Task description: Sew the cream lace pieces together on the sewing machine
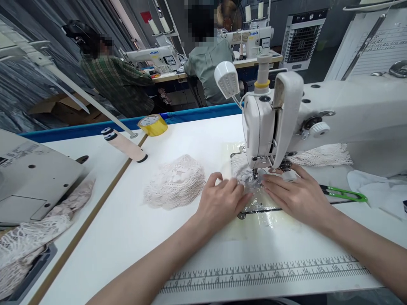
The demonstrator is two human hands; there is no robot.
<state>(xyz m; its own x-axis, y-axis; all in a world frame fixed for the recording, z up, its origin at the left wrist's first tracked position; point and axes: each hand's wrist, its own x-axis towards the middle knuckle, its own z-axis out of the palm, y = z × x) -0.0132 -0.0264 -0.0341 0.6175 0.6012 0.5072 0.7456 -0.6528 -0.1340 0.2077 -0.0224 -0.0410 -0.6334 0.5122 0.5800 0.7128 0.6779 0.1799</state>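
Note:
A piece of white lace (243,173) lies under the needle of the white sewing machine (259,127). My left hand (222,195) is at its left side, fingers curled down and closed on its edge; the fingertips are partly hidden. On the other side of the needle, my right hand (294,195) rests low with its fingers stretched toward the presser foot, touching the work area. Clear film covers the metal needle plate (262,202) beneath both hands. Left of my left hand sits a stack of lace pieces (176,182).
Green thread snips (345,194) and white cloth (370,188) lie right of my right hand. More lace (327,154) sits behind the machine arm. Yellow tape (153,125) and a thread cone (125,145) are at back left. A printed ruler (263,273) runs along the front. Two people sit beyond.

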